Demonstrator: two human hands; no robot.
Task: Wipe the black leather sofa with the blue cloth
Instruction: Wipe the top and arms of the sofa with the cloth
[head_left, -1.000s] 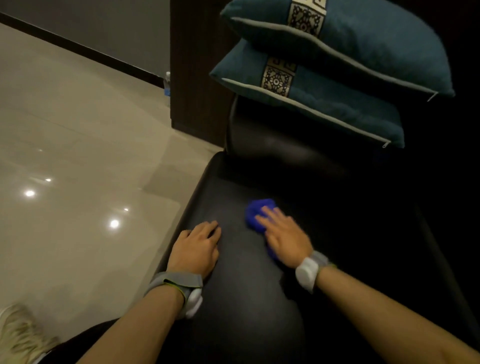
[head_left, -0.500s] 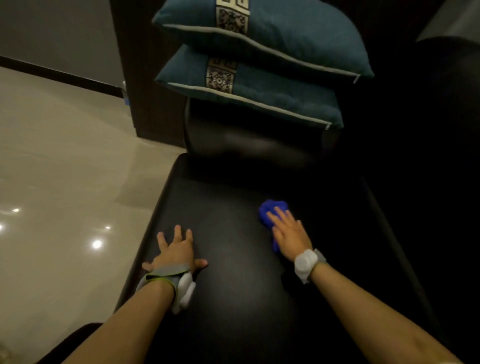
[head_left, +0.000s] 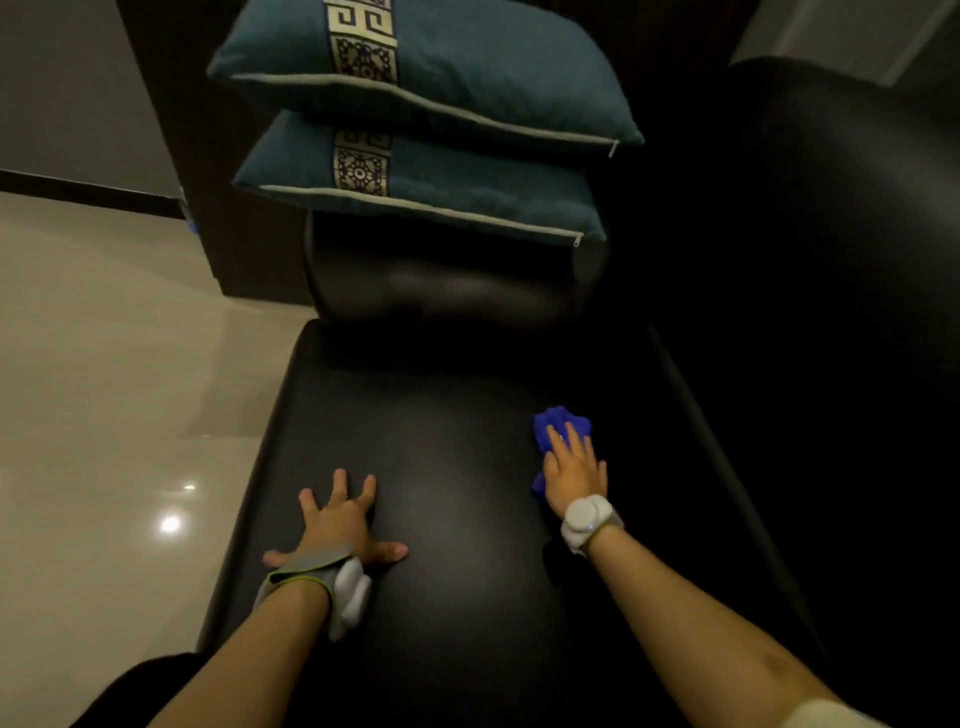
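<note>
Blue cloth (head_left: 563, 423): bunched on the black leather sofa (head_left: 467, 597) seat near its right edge, pressed under the flat-fingered right hand (head_left: 574, 467). Left hand (head_left: 337, 525): splayed flat near the left edge, holding nothing. Risk: the bunched cloth may slip from under the palm, leaving streaks.

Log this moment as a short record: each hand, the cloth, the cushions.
left hand: flat on the sofa seat, fingers spread, holding nothing
right hand: straight fingers pressing the cloth onto the seat
cloth: blue, bunched, partly under the right hand
cushions: two teal ones stacked on the sofa's arm
</note>
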